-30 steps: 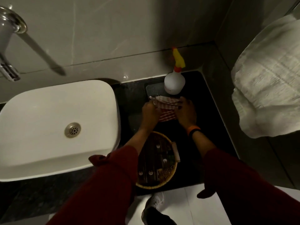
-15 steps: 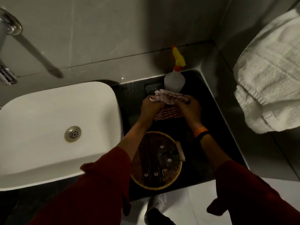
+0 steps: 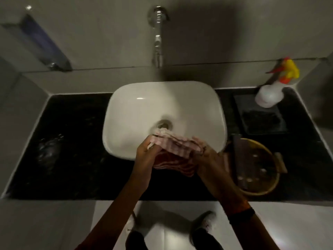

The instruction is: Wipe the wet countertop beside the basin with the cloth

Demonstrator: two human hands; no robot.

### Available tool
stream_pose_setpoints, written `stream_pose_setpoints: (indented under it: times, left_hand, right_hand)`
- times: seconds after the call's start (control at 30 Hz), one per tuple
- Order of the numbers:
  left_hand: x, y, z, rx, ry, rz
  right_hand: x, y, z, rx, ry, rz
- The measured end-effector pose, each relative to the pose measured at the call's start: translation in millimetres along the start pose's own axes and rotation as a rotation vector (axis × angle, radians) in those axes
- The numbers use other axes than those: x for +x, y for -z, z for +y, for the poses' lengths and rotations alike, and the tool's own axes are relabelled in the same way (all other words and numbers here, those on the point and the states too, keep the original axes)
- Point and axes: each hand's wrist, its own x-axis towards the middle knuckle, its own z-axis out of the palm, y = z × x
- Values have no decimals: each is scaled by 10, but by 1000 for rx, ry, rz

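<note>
I hold a red-and-white checked cloth [image 3: 177,150] bunched between both hands over the near rim of the white basin [image 3: 198,109]. My left hand [image 3: 146,156] grips its left end and my right hand [image 3: 207,159] grips its right end. The black countertop [image 3: 72,159] runs on both sides of the basin; its left part shows wet, glinting patches [image 3: 48,148]. The view is dim and a little blurred.
A chrome tap [image 3: 157,38] juts from the wall above the basin. Right of the basin stand a white spray bottle [image 3: 268,96] with a yellow trigger, a dark tray [image 3: 259,116] and a round woven basket [image 3: 255,166]. A glass shelf [image 3: 41,44] hangs at the upper left.
Both hands have carried the cloth from the right countertop near the spray bottle leftward to over the basin's front edge. My view has swung left and now centres on the basin.
</note>
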Motion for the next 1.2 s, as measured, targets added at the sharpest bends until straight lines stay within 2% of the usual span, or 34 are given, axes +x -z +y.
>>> stream_pose_setpoints:
  times: [0.07, 0.13, 0.27, 0.37, 0.43, 0.7, 0.77, 0.83, 0.9, 0.97, 1.07, 1.13, 1.2]
  left_hand:
    - [-126, 655, 39, 42, 27, 201]
    - [-223, 1335, 85, 97, 130, 298]
    - [-357, 2544, 95, 5, 415, 251]
    - [-335, 3168, 29, -64, 478, 238]
    - [-301, 3446, -16, -12, 496, 263]
    - [-97, 3787, -220, 254, 297, 164]
    - [79, 3718, -214, 321, 261, 134]
    - [260, 3643, -240, 396, 239, 114]
    - [383, 3615, -324, 615, 161, 124]
    - [437, 3668, -456, 963, -2, 167]
    - [473, 3803, -657, 1324, -208, 151]
    - [482, 3897, -796, 1472, -232, 55]
    - [471, 3989, -930, 1580, -187, -55]
  right_hand:
    - [-34, -575, 335, -25, -66, -40]
    - [-59, -1166, 657, -18, -152, -35]
    - [35, -2173, 1263, -86, -379, 96]
    - [176, -2672, 1660, -161, -493, 177]
    - [205, -2811, 1852, -240, -478, 236]
    - [269, -2803, 2043, -352, -355, 415]
    - [404, -2763, 2020, -455, -270, 467]
    - [587, -2712, 2000, -675, -176, 529]
    - [721, -2706, 2051, -871, -86, 622]
    - [770, -2809, 2230, -1014, -17, 686]
    - [818, -3159, 2641, -1090, -20, 737]
    - [937, -3426, 2857, -1044, -69, 704]
    - [1143, -3592, 2953, -1043, -135, 754]
